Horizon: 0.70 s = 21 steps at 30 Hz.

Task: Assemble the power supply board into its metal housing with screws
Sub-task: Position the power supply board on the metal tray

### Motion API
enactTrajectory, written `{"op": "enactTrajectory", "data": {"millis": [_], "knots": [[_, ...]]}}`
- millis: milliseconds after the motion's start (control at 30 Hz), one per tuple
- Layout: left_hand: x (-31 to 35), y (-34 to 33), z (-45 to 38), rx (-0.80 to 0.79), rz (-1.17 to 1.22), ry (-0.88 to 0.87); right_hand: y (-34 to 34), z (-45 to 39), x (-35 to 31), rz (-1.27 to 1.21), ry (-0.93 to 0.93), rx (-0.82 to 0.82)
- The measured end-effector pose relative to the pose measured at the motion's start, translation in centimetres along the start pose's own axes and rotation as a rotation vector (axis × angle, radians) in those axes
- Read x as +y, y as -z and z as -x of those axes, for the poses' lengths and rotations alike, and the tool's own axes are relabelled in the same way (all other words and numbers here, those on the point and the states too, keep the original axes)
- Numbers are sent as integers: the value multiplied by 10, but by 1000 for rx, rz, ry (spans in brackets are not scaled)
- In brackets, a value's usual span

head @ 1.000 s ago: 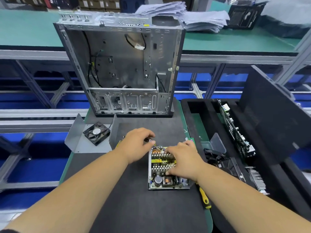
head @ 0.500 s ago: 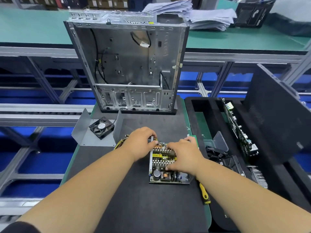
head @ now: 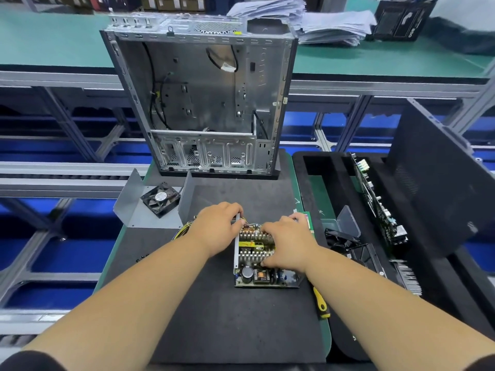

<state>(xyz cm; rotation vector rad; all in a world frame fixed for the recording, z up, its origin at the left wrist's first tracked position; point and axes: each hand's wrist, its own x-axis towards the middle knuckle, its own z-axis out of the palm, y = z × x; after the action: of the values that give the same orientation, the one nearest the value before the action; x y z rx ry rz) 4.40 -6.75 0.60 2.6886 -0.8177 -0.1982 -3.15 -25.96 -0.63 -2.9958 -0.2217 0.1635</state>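
Observation:
The power supply board (head: 257, 275), green with heat sinks and a capacitor, lies in the middle of the black mat. It sits inside a low metal housing whose thin left wall (head: 236, 250) shows beside it. My left hand (head: 217, 228) grips the far left corner of that wall, next to a bundle of yellow wires (head: 182, 230). My right hand (head: 289, 242) lies on top of the board, fingers curled over the far heat sink and thumb against the near one. No screws are visible.
A bent grey metal cover (head: 134, 207) with a black fan (head: 160, 199) lies to the left. An open computer case (head: 203, 97) stands behind. A yellow-handled screwdriver (head: 321, 303) lies right of the board. A black foam tray (head: 334, 167) with boards and a clear plastic box (head: 348, 220) is at right.
My left hand has slid a little right onto the housing wall's far corner. My right hand stays on the board. The view has shifted slightly.

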Motion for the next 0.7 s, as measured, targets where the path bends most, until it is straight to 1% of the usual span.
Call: {"op": "enactTrajectory", "data": {"millis": [100, 167, 200, 267, 333, 367, 433, 500, 600, 700], "knots": [[2, 0, 0, 28, -23, 17, 4, 0, 0, -17, 19, -43], [5, -2, 0, 36, -2, 42, 11, 2, 4, -132, 13, -47], [6, -3, 0, 42, 16, 54, 16, 4, 8, -219, -11, -3], [11, -3, 1, 78, 68, 69, 25, 11, 20, -378, -116, 151], [17, -3, 3, 132, 120, 53, 30, 22, 36, -465, -288, 273], [21, -3, 5, 156, 136, 35, 31, 28, 45, -492, -383, 284], [29, -3, 9, 193, 145, 3, 27, 40, 60, -521, -529, 202], [36, -5, 14, 215, 160, -7, 17, 53, 71, -496, -587, 70], [46, -10, 23, 242, 200, -16, 1, 68, 74, -438, -584, -82], [54, -16, 31, 259, 203, -17, -10, 75, 68, -396, -567, -156]]}}
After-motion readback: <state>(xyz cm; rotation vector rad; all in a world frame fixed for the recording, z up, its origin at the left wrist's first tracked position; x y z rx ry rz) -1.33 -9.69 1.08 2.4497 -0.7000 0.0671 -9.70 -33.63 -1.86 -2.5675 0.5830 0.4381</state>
